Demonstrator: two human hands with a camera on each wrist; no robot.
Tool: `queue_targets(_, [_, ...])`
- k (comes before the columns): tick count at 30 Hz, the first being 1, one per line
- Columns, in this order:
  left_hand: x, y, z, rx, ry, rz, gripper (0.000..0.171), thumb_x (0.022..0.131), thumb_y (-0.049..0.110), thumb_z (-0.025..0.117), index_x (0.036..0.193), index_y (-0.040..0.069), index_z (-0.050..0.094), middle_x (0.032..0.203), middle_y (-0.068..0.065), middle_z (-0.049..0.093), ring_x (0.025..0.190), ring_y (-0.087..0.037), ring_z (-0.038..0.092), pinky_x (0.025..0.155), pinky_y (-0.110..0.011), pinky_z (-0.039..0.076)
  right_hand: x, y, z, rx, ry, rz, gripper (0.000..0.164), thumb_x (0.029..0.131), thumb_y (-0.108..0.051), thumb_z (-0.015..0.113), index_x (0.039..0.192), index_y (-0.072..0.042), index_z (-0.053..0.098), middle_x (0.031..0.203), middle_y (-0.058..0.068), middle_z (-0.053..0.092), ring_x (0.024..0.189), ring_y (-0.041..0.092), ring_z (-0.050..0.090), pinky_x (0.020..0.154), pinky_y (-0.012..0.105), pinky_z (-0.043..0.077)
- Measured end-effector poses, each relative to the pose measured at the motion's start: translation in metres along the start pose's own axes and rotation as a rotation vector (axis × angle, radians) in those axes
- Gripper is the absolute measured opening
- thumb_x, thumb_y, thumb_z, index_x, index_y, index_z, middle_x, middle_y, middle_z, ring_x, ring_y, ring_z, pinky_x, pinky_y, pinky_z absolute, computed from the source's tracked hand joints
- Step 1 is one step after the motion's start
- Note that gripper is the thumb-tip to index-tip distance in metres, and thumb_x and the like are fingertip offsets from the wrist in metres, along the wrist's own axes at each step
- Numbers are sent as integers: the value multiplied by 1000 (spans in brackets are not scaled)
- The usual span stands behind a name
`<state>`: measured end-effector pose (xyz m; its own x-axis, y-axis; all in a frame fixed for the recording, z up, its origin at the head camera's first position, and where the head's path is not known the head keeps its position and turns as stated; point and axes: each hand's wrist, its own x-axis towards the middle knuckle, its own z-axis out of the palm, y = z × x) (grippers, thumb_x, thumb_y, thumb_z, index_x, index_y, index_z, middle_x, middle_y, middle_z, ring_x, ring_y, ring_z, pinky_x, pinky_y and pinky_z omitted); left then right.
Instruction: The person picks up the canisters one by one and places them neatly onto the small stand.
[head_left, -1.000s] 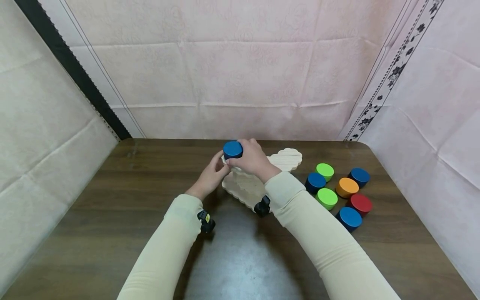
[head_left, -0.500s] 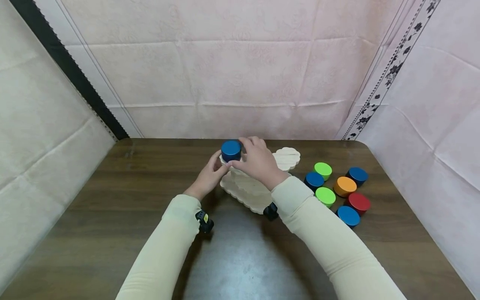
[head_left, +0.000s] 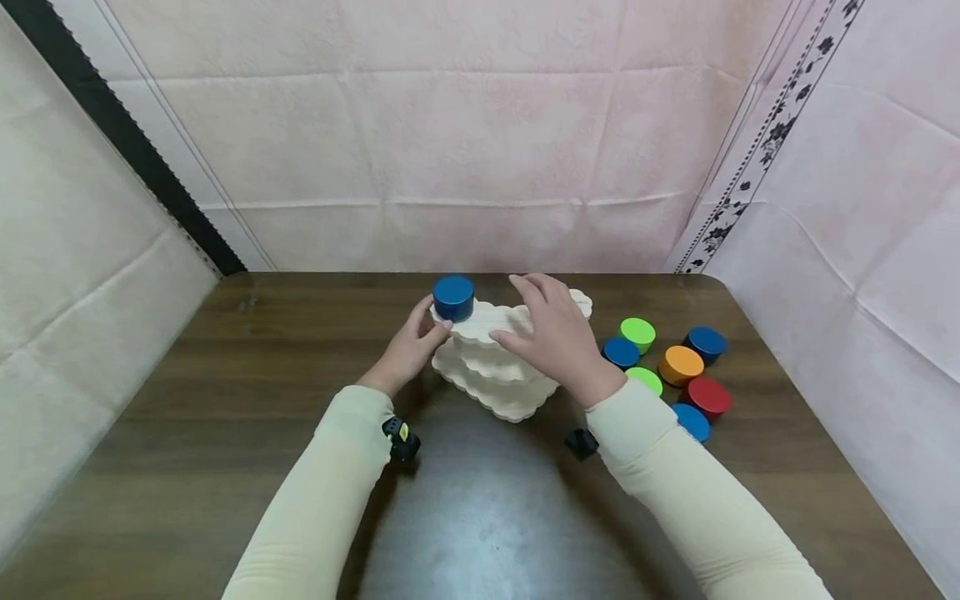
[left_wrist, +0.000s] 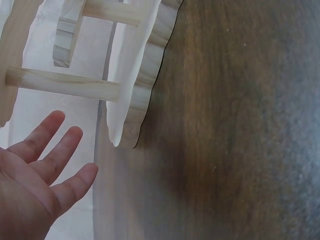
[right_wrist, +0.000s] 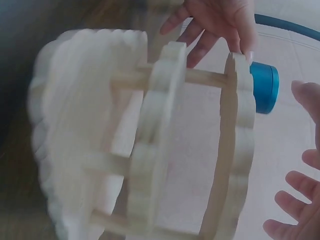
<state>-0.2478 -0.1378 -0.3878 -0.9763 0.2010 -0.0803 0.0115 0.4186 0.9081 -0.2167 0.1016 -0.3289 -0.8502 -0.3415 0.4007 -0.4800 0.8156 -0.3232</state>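
Observation:
A pale wooden tiered stand (head_left: 504, 385) with scalloped, cloud-shaped shelves joined by round dowels stands on the table. On the left end of its top shelf sits an upright blue cylinder (head_left: 453, 298), also visible in the right wrist view. My left hand (head_left: 405, 346) holds that shelf's end between thumb and forefinger, beside the cylinder; its other fingers (left_wrist: 55, 160) spread out loosely below in the left wrist view. My right hand (head_left: 558, 337) hovers over the stand's right part, thumb and fingers apart, nothing between them. In the right wrist view a gap separates its fingertips from the cylinder.
Several more cylinders stand grouped at the right: two green ones, among them a light green cylinder (head_left: 637, 332), an orange cylinder (head_left: 681, 364), a red cylinder (head_left: 707, 396) and blue ones. White cloth hangs (head_left: 480, 167) behind and at both sides of the brown table (head_left: 315, 317).
My right hand has let go of the blue cylinder and drawn back to the right. The cylinder stays on the top shelf. My left hand keeps its place at the shelf's end.

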Motion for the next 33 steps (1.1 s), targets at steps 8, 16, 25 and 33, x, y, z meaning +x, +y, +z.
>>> queue_targets(8, [1, 2, -2, -7, 3, -12, 74, 95, 56, 47, 155, 32, 11, 150, -17, 31, 135, -37, 34, 108, -62, 29, -31, 19, -11, -7, 29, 23, 81, 78, -41, 79, 143, -8, 42, 140, 17, 43, 128, 36, 40, 103, 52, 39])
queue_targets(16, [1, 2, 0, -9, -9, -20, 74, 95, 57, 46, 155, 32, 9, 155, -15, 26, 138, -37, 31, 108, -62, 27, -57, 38, -16, -31, 39, -14, 81, 77, -40, 80, 142, -6, 44, 137, 18, 45, 126, 35, 41, 102, 53, 40])
queue_targets(25, [1, 2, 0, -24, -15, -33, 73, 97, 55, 46, 155, 32, 8, 158, -13, 20, 141, -37, 27, 109, -62, 25, -83, 61, -24, -57, -6, 35, 81, 78, -41, 79, 142, -4, 45, 137, 20, 44, 124, 37, 42, 100, 56, 40])
queue_targets(33, [1, 1, 1, -23, -13, -34, 72, 97, 54, 45, 155, 33, 8, 159, -13, 19, 142, -37, 25, 110, -62, 23, -107, 81, -33, -76, -4, 101, 79, 78, -39, 79, 140, -3, 46, 137, 21, 44, 124, 41, 42, 95, 58, 43])
